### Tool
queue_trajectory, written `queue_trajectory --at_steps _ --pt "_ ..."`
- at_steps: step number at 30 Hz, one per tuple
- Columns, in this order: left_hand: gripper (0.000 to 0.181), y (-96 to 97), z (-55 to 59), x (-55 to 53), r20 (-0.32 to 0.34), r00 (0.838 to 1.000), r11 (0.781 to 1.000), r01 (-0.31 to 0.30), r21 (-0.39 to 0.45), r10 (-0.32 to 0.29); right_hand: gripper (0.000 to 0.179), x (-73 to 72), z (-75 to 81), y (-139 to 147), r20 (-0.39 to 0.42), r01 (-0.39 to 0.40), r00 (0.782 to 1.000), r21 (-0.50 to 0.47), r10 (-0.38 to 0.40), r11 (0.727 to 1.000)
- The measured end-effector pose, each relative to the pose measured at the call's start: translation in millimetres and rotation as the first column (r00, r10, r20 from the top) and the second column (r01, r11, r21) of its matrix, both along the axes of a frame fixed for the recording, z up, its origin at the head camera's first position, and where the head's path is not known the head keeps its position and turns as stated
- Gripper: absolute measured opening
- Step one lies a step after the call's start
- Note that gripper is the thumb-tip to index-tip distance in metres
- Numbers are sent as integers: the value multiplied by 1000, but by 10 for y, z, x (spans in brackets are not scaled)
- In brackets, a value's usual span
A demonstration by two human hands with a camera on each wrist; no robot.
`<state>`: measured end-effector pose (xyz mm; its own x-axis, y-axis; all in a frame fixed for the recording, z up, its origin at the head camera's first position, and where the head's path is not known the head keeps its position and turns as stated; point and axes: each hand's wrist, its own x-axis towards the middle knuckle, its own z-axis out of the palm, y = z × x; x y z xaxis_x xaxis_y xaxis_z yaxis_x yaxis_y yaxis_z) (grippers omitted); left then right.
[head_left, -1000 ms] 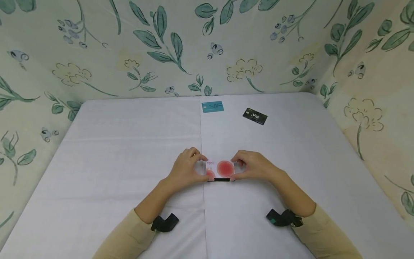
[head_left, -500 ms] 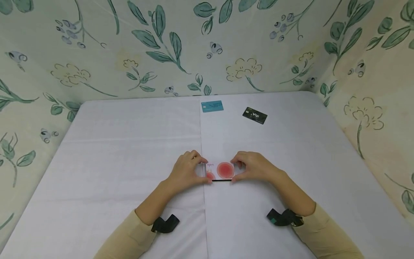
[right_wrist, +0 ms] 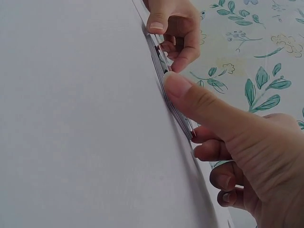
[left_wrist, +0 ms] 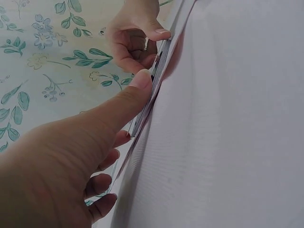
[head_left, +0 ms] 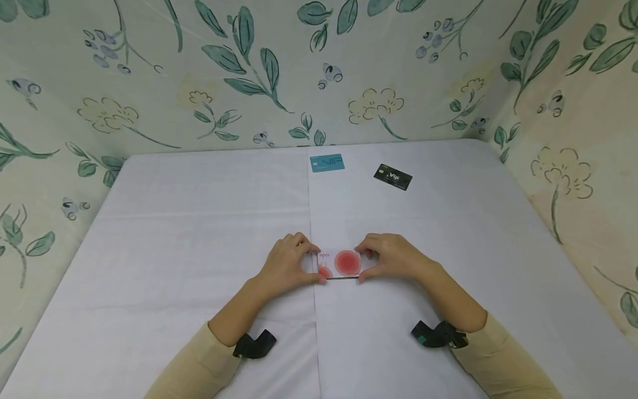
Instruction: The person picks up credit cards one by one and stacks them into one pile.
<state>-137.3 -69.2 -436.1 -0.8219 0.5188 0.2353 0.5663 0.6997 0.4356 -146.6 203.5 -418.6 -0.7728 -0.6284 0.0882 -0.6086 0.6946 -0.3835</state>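
Observation:
A stack of several cards [head_left: 344, 263] lies close over the white cloth, its top card white with pink-red circles. Only a thin dark line shows along its near edge. My left hand [head_left: 286, 259] pinches the left end between thumb and fingers, and my right hand [head_left: 394, 256] does the same at the right end. From the side, the left wrist view shows the layered card edges [left_wrist: 165, 55] between both hands. In the right wrist view, the stacked edges [right_wrist: 176, 114] run nearly flush beneath my right thumb [right_wrist: 183, 88].
Farther back on the table lie a blue VIP card [head_left: 327, 163] and, to its right, a black VIP card [head_left: 392, 177] set at an angle. White cloth [head_left: 174, 249] covers the table. Leaf-patterned fabric [head_left: 279, 66] rises behind and at both sides.
The dark strip jutting from the stack's near edge has narrowed to a thin line, so the cards sit more evenly. My thumbs have shifted slightly; both hands keep their grip.

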Motion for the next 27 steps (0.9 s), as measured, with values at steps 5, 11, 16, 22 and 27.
queue_trajectory --at_steps 5,11,16,22,27 --pt "58 -9 -12 -1 -14 1000 1000 14 12 -13 57 8 12 -2 -15 -6 1000 7 6 1000" --pt "58 -10 -22 -2 -5 1000 1000 14 3 -14 57 19 43 -5 -34 -25 999 4 25 1000" --pt "58 -10 -19 6 10 1000 1000 6 3 -6 56 11 40 0 -41 -37 998 3 37 999" --pt "59 -11 -42 0 -5 1000 1000 9 4 -9 59 20 39 -5 -20 -12 1000 21 12 1000" --pt "61 5 11 11 92 996 999 -12 39 8 63 20 64 -9 14 10 1000 17 -10 1000"
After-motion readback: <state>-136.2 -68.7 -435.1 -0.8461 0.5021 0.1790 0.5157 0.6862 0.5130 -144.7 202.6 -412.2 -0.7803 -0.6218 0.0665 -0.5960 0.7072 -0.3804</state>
